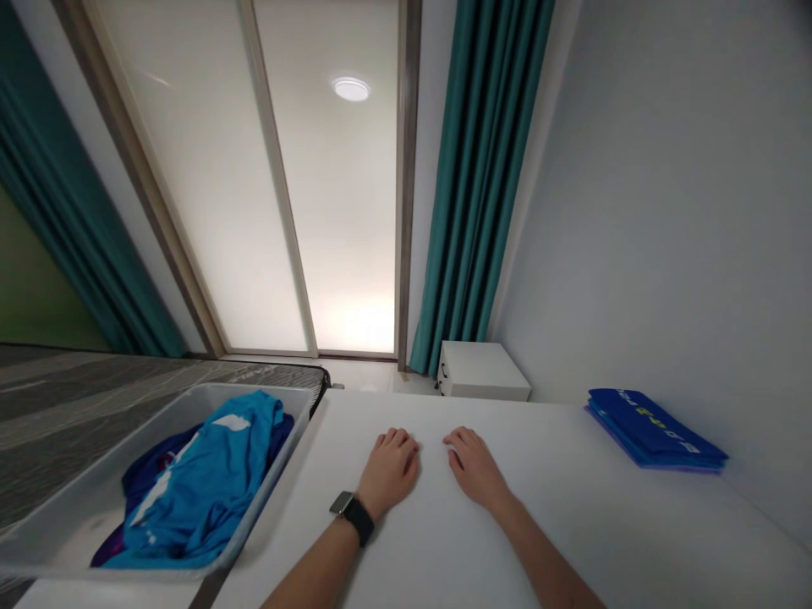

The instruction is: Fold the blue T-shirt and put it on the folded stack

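Note:
My left hand (392, 467) rests palm down on the white table (437, 550), its fingers loosely bent and nothing in it. A dark smartwatch (353, 513) is on that wrist. Just to the right, apart from it, my right hand (473, 465) also lies on the tabletop, thumb away from the fingers, holding nothing. Left of my hands stands a translucent plastic bin (266, 501) with crumpled clothes in it: a bright blue garment (209, 482) with white patches on top of a dark navy one (156, 457). At the right of the table lies a stack of folded blue garments (653, 427) with printed lettering.
A dark grey patterned bed or mattress (82, 397) lies beyond the bin on the left. Past the table's far edge are a small white cabinet (485, 368), a teal curtain (485, 186) and frosted sliding doors (342, 211). A grey wall (685, 211) bounds the right side.

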A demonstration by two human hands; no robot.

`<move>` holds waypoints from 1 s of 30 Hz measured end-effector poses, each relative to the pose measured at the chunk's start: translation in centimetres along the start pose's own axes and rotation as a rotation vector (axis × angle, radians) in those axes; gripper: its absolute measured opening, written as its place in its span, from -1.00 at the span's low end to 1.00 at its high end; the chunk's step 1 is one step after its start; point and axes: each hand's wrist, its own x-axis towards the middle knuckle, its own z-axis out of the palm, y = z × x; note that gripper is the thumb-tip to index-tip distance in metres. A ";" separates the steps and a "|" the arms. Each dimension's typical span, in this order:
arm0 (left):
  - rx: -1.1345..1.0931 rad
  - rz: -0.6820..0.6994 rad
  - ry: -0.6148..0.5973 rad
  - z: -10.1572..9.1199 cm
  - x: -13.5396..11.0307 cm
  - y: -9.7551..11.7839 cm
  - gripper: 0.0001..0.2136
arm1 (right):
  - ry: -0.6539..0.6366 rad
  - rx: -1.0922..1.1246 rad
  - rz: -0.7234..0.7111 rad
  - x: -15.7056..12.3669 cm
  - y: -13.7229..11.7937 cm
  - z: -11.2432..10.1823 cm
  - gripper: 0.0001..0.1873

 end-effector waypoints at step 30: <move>0.200 -0.537 0.276 -18.2 -24.3 -15.3 -0.76 | -0.387 0.287 -0.594 12.5 -28.4 7.6 -0.71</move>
